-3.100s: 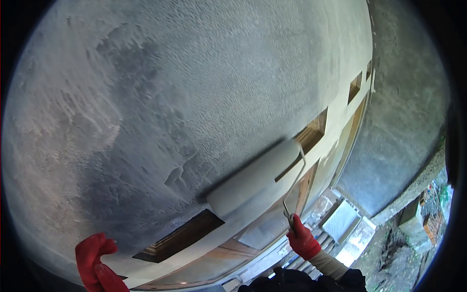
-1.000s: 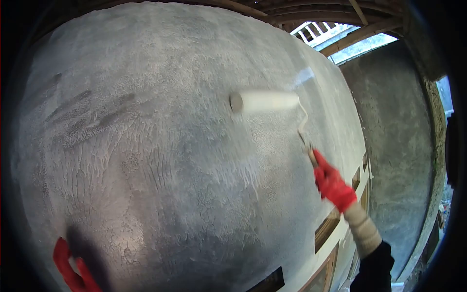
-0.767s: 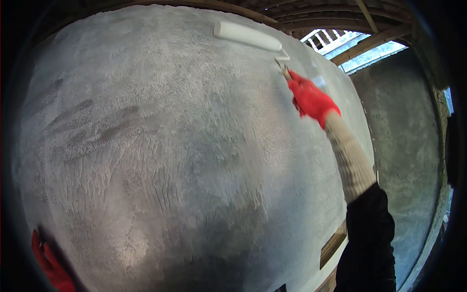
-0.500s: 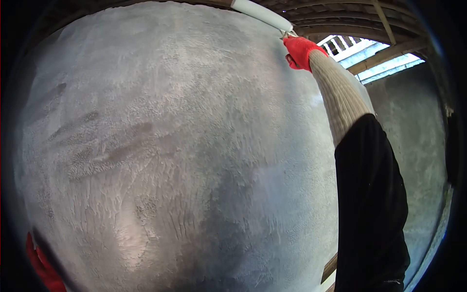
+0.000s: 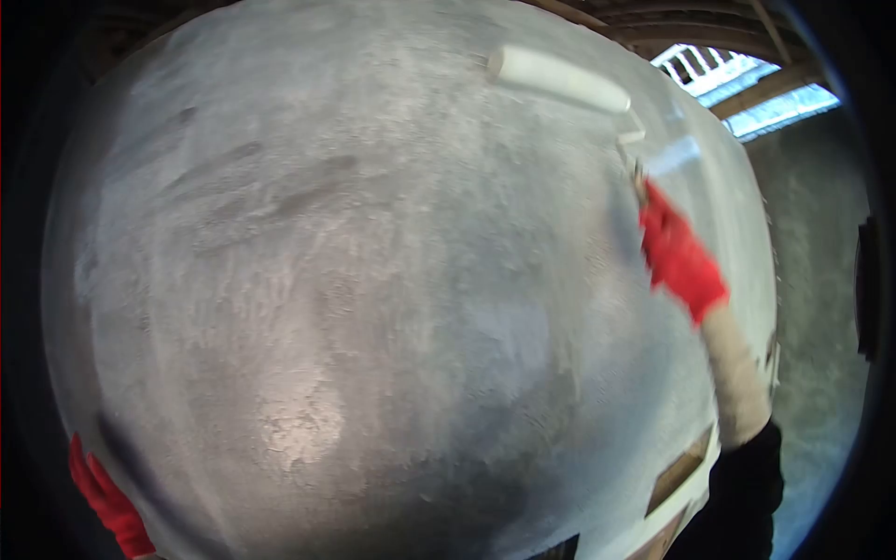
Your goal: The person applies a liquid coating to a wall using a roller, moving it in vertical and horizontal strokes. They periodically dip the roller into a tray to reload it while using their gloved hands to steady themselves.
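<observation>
My right hand (image 5: pixel 681 254), in a red glove, is closed around the handle of a paint roller (image 5: pixel 563 80) at the upper right. The white roller lies against the grey plastered wall (image 5: pixel 373 271), tilted down to the right. A wire frame joins it to the handle. My left hand (image 5: pixel 110 499), also red-gloved, is at the lower left near the wall's edge, its fingers stretched out with nothing seen in them. Parts of the wall look wet and shiny.
Wooden roof beams (image 5: pixel 767 88) and a bright opening (image 5: pixel 714 75) are at the upper right. A second grey wall (image 5: pixel 821 215) stands at the right. At the lower right, a pale-edged frame (image 5: pixel 679 504) has brown wood inside.
The roller and my right hand have come down from the top edge of the wall, with my arm lower and more bent. My left hand shows more. The view has shifted slightly.
</observation>
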Motion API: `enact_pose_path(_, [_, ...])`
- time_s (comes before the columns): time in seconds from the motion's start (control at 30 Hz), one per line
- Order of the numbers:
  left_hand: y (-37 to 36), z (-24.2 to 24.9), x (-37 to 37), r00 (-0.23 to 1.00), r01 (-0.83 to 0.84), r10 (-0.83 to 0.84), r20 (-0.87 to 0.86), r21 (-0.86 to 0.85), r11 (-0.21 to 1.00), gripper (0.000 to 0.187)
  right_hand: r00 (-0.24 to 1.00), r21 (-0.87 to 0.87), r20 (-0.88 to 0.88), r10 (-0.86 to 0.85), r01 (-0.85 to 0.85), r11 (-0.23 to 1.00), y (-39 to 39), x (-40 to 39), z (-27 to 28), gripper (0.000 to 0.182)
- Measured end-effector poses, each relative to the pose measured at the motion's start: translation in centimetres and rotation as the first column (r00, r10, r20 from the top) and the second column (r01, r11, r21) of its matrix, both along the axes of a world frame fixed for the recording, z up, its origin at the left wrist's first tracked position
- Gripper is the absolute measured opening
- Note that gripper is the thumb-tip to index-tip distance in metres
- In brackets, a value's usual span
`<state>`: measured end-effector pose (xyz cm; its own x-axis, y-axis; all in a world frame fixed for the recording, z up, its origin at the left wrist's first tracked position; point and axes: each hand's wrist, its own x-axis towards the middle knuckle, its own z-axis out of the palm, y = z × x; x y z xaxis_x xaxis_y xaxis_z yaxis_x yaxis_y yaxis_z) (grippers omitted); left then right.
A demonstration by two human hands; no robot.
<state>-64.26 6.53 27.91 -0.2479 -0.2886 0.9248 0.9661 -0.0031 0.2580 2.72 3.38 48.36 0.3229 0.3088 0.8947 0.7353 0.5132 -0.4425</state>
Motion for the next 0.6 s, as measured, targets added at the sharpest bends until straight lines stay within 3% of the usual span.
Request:
enact_pose_path(0.07, [0.2, -0.6, 0.3, 0.995, 0.001, -0.007, 0.096, 0.058, 0.998, 0.038, 0.997, 0.098, 0.071, 0.016, -0.023, 0.995, 2.6, 2.7, -9.8, 0.051])
enact_pose_path(0.17, [0.9, -1.3, -0.7, 0.995, 0.025, -0.030, 0.091, 0.059, 0.998, 0.039, 0.999, -0.044, 0.044, 0.017, -0.015, 0.999, 1.4, 1.3, -26.2, 0.055])
enact_pose_path(0.27, [1.4, -1.0, -2.0, 0.997, 0.068, -0.070, 0.033, 0.036, 0.997, 0.040, 0.998, -0.302, -0.068, 0.002, -0.022, 0.953, -1.5, -1.1, -41.7, 0.068])
enact_pose_path(0.3, [1.2, -0.4, -1.0, 0.997, 0.078, -0.079, 0.017, 0.027, 0.997, 0.040, 0.998, -0.277, -0.050, 0.023, -0.036, 0.960, -1.7, -1.3, -48.3, 0.070])
enact_pose_path(0.33, [0.7, 0.2, 0.8, 0.994, 0.110, -0.111, 0.021, 0.028, 0.994, 0.041, 0.995, -0.238, 0.018, 0.099, -0.092, 0.967, -4.4, -3.9, -48.3, 0.061])
enact_pose_path(0.37, [0.3, 0.6, 2.7, 0.990, 0.140, -0.141, 0.027, 0.024, 0.990, 0.041, 0.986, -0.360, -0.077, 0.147, -0.164, 0.918, -5.3, -4.2, -52.1, 0.063])
enact_pose_path(0.5, [-0.1, 1.2, 6.8, 0.957, 0.289, -0.289, -0.033, -0.011, 0.957, 0.042, 0.997, -0.389, -0.079, 0.010, -0.040, 0.920, -5.5, -4.1, -55.9, 0.072])
enact_pose_path(0.53, [0.1, 1.2, 6.6, 0.948, 0.300, -0.303, -0.096, -0.042, 0.953, 0.041, 0.995, -0.381, -0.093, 0.029, -0.063, 0.922, -5.3, -4.1, -52.7, 0.072])
enact_pose_path(0.6, [0.3, 1.2, 7.0, 0.929, 0.317, -0.332, -0.166, -0.109, 0.942, 0.041, 0.998, -0.369, 0.008, -0.057, 0.056, 0.928, -4.1, -3.8, -45.4, 0.066])
